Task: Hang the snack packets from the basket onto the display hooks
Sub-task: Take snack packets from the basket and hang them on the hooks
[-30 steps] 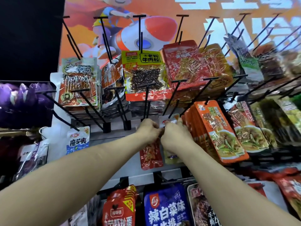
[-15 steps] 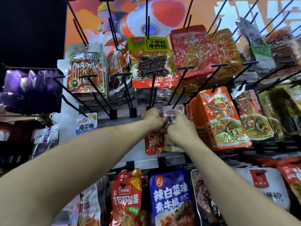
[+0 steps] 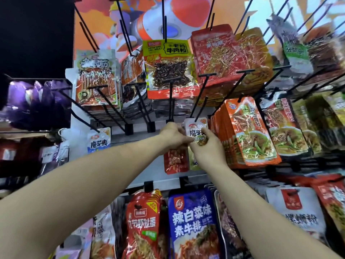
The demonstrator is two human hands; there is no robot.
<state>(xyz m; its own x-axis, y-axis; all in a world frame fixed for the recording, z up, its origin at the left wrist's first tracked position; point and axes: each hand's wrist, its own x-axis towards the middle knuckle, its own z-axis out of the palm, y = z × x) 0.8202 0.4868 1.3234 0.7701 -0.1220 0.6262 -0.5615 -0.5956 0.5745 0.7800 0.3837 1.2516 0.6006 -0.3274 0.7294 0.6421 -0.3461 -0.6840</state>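
Both my hands are raised to the middle row of the display rack. My right hand (image 3: 207, 148) pinches a small white snack packet (image 3: 195, 128) with dark lettering, its top edge at a black display hook (image 3: 200, 110). My left hand (image 3: 172, 136) grips the packet's left side, fingers curled. Below my hands hang a small red packet (image 3: 175, 160) and a pale green one, partly hidden by my right hand. A matching white packet (image 3: 99, 140) hangs on a hook to the left. The basket is out of view.
Long black hooks (image 3: 170, 98) stick out toward me above my hands. Orange packets (image 3: 248, 133) hang close on the right, a yellow-topped packet (image 3: 168, 68) above, red and blue packets (image 3: 192, 221) below. Purple bags (image 3: 35, 101) fill a shelf at left.
The white packet has come up from between my hands and now shows fully at the hook. The view has tilted upward, so the rack sits lower in frame.
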